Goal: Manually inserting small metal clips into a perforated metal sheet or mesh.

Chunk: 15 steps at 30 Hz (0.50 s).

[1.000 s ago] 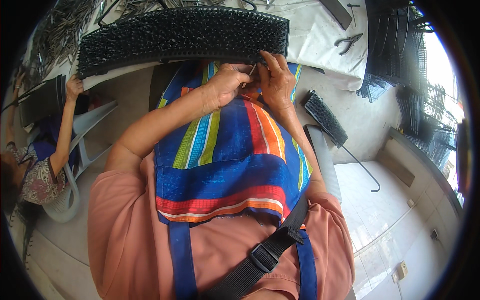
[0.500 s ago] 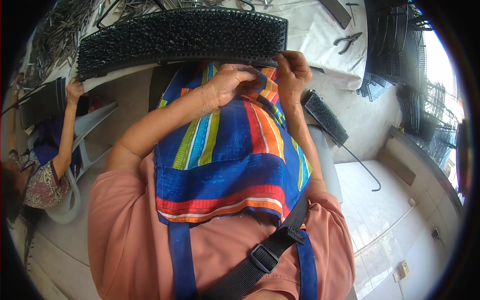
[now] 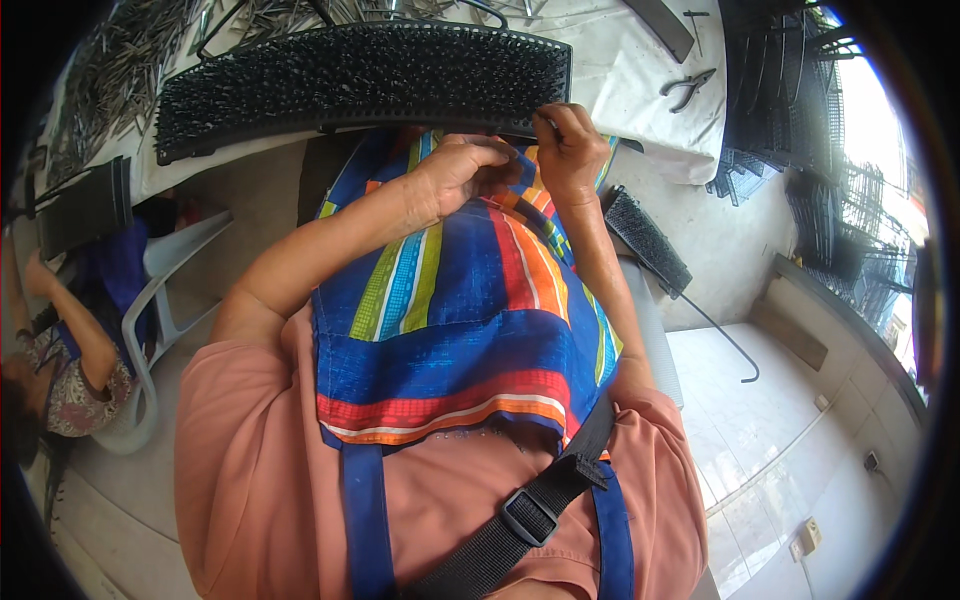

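The black bristled panel [image 3: 365, 75] lies along the near edge of the table, its long axis running left to right in front of you and its near rim bowed. Black wire loops [image 3: 486, 10] stand at its far side. Your right hand [image 3: 572, 140] is at the panel's near right corner, fingers curled in and thumb drawn against the index finger as in a pinch; whether anything is held between them cannot be told. Your left hand [image 3: 462, 170] is just below the near rim, over the striped apron [image 3: 430, 280], loosely cupped with its fingers part-bent; its palm side is shaded and blurred, so its contents cannot be told. On the white table cover [image 3: 640, 105], to the right of the panel, note the pliers [image 3: 688, 90], with a flat dark bar [image 3: 662, 28] beyond them. A pile of thin metal strips [image 3: 110, 90] covers the table at far left. Below the table edge, to your right, locate a smaller bristled block [image 3: 648, 240] with a long bent rod [image 3: 722, 338]. At left, a co-worker [image 3: 85, 385] sits near a pale plastic chair [image 3: 145, 325].
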Each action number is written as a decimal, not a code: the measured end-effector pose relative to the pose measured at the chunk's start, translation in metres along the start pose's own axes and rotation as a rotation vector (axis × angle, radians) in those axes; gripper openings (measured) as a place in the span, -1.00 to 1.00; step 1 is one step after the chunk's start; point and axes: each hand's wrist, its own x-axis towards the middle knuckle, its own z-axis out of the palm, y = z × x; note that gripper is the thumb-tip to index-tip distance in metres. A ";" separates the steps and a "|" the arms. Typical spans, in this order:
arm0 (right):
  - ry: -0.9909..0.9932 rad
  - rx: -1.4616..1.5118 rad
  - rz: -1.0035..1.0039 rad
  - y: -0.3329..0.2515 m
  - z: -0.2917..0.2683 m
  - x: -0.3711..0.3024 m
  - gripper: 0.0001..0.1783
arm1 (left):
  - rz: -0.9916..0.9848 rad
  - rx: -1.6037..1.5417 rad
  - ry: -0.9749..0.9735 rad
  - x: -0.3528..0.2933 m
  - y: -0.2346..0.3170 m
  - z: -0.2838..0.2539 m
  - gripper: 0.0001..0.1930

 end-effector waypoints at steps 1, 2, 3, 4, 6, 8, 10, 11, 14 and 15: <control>0.002 -0.003 -0.002 -0.002 0.000 -0.002 -0.90 | 0.011 -0.004 0.009 -0.001 -0.001 0.001 -0.83; -0.025 -0.052 -0.001 -0.005 -0.001 -0.005 -0.88 | 0.021 -0.008 0.018 -0.003 -0.002 0.002 -0.88; -0.051 -0.101 -0.001 -0.007 -0.002 -0.005 -0.86 | 0.024 -0.007 0.013 -0.003 -0.002 0.003 -0.88; -0.048 -0.105 -0.004 -0.007 -0.003 -0.006 -0.86 | 0.016 0.002 0.012 -0.004 -0.003 0.003 -0.88; -0.096 -0.156 -0.001 -0.009 -0.006 -0.007 -0.78 | 0.010 0.013 0.004 -0.005 -0.004 0.004 -0.87; -0.137 -0.188 0.011 -0.012 -0.010 -0.007 -0.72 | 0.020 0.043 -0.031 -0.007 -0.006 0.005 -0.81; -0.180 -0.216 0.026 -0.016 -0.010 -0.009 -0.67 | 0.026 0.047 -0.054 -0.006 -0.008 0.003 -0.81; -0.184 -0.225 -0.001 -0.016 -0.008 -0.010 -0.65 | 0.033 0.049 -0.072 -0.006 -0.008 0.002 -0.81; -0.158 -0.231 -0.029 -0.011 -0.006 -0.018 -0.63 | 0.031 0.052 -0.101 -0.007 -0.010 0.002 -0.80; -0.132 -0.223 -0.038 -0.010 -0.005 -0.018 -0.64 | 0.035 0.052 -0.107 -0.007 -0.009 0.002 -0.80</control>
